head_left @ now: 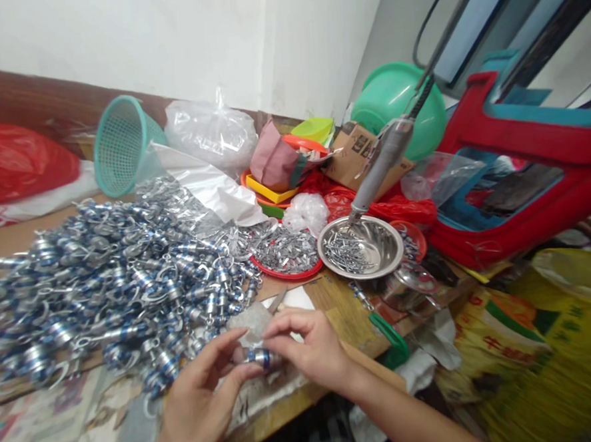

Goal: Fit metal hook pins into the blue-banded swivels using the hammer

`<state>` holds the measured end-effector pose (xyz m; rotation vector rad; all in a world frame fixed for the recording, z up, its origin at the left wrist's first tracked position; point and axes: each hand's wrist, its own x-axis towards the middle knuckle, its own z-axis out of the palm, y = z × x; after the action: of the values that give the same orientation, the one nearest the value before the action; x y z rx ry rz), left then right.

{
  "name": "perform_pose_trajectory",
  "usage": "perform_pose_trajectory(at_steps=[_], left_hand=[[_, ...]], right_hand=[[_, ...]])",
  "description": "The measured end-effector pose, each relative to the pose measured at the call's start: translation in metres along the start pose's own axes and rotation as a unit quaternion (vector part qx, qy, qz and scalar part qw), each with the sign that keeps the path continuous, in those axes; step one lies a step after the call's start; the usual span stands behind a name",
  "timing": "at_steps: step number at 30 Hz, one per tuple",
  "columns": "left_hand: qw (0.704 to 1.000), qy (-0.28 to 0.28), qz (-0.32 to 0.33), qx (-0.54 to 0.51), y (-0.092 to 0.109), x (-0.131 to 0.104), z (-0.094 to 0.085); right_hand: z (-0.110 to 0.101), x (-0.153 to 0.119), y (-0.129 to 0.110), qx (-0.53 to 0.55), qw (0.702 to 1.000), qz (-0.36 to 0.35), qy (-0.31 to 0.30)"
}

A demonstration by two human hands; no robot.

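Left of the steel bowl (386, 250) and nearer you, the blue-and-silver fitting (260, 358) sits between your hands: your left hand (198, 393) pinches one end; your right hand (310, 347) curls nearly closed at the other, grip undeterminable.

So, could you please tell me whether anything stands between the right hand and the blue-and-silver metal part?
Nothing visible does: the left hand holds the metal part, and the right hand is close beside it, though blur hides whether it touches.
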<state>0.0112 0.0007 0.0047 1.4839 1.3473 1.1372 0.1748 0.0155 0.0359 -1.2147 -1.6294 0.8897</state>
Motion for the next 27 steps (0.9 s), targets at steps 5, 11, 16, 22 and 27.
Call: perform_pose_trajectory(at_steps=[5, 11, 16, 22, 27], left_hand=[[0.998, 0.002, 0.068, 0.017, 0.003, -0.001, -0.001], [0.985, -0.01, 0.159, 0.063, 0.011, -0.003, -0.006], [0.995, -0.032, 0.092, 0.019, 0.024, -0.006, -0.01], [0.996, -0.068, 0.031, 0.055, 0.034, -0.003, -0.014], [0.993, -0.06, 0.077, 0.072, 0.035, 0.0, -0.014]], right_hand=[[0.005, -0.016, -0.012, 0.077, 0.996, -0.021, 0.026], [0.003, -0.015, -0.011, 0.069, 0.997, -0.045, 0.002], [-0.001, -0.027, -0.008, -0.028, 0.987, -0.161, 0.006], [-0.012, -0.033, 0.008, -0.241, 0.872, -0.424, -0.037], [-0.014, -0.03, 0.008, -0.248, 0.868, -0.429, -0.035]])
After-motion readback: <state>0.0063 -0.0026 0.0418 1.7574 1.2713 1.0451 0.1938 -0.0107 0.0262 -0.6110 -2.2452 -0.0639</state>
